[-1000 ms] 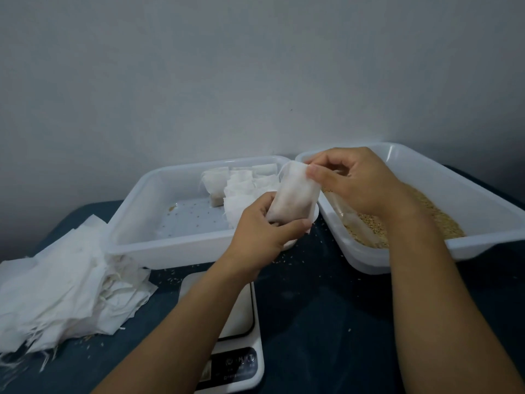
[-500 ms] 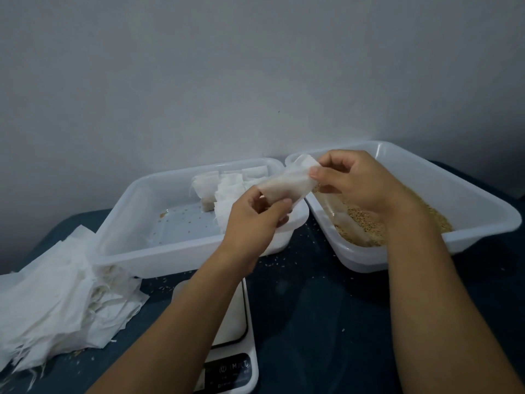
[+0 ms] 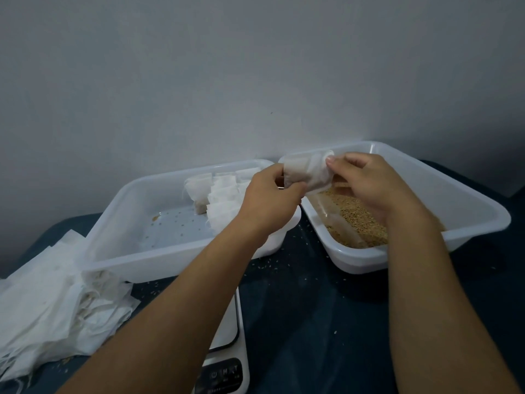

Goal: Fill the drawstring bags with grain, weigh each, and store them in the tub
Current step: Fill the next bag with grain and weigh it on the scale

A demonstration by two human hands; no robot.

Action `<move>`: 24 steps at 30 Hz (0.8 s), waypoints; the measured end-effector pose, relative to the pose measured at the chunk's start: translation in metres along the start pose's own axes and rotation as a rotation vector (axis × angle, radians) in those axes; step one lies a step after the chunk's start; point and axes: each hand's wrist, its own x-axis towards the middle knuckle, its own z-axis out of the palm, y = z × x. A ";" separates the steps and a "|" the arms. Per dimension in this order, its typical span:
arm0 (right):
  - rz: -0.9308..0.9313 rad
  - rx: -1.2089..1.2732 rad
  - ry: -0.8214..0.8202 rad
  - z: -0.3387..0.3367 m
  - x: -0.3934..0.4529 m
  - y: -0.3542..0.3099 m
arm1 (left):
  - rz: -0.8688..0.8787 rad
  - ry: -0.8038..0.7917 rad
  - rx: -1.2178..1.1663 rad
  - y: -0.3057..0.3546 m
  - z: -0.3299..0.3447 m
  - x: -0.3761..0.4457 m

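Two hands (image 3: 267,200) (image 3: 366,186) hold one bag (image 3: 308,172). Two white tubs — one (image 3: 119,211) to their left, one with grain (image 3: 468,206) under them. One scale (image 3: 224,362) nearer the person; one pile of empty bags (image 3: 51,302) — uncountable — far left.

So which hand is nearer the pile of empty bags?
The left. The left hand holds the bag over the storage tub, which sits beside the pile of empty bags; the right hand is over the grain tub, farther away.
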 end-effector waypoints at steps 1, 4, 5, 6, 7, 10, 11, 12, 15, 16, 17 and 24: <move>-0.040 -0.041 0.009 0.000 -0.001 -0.002 | -0.012 0.005 -0.015 -0.003 0.000 -0.001; -0.179 -0.188 0.021 0.003 -0.004 -0.012 | -0.039 0.019 -0.042 -0.012 0.002 -0.007; -0.221 -0.220 0.022 0.005 -0.005 -0.017 | -0.056 0.018 -0.058 -0.015 0.002 -0.010; -0.259 -0.240 0.016 0.008 -0.007 -0.023 | -0.073 0.013 -0.085 -0.018 0.003 -0.013; -0.296 -0.253 -0.004 0.012 -0.009 -0.029 | -0.090 0.003 -0.117 -0.020 0.004 -0.017; -0.405 -0.346 -0.100 0.025 -0.019 -0.047 | -0.089 -0.036 -0.165 -0.027 0.001 -0.029; -0.434 -0.384 -0.130 0.029 -0.022 -0.052 | -0.070 -0.051 -0.168 -0.030 -0.001 -0.033; -0.456 -0.415 -0.158 0.034 -0.025 -0.057 | -0.051 -0.066 -0.179 -0.033 -0.004 -0.037; -0.469 -0.413 -0.194 0.044 -0.031 -0.065 | -0.035 -0.085 -0.261 -0.041 -0.017 -0.054; -0.460 -0.376 -0.186 0.045 -0.032 -0.066 | -0.034 -0.078 -0.290 -0.043 -0.022 -0.059; -0.440 -0.333 -0.180 0.046 -0.032 -0.065 | -0.035 -0.061 -0.314 -0.045 -0.028 -0.064; -0.287 -0.182 -0.258 0.079 -0.042 -0.045 | -0.047 0.067 -0.331 -0.052 -0.068 -0.084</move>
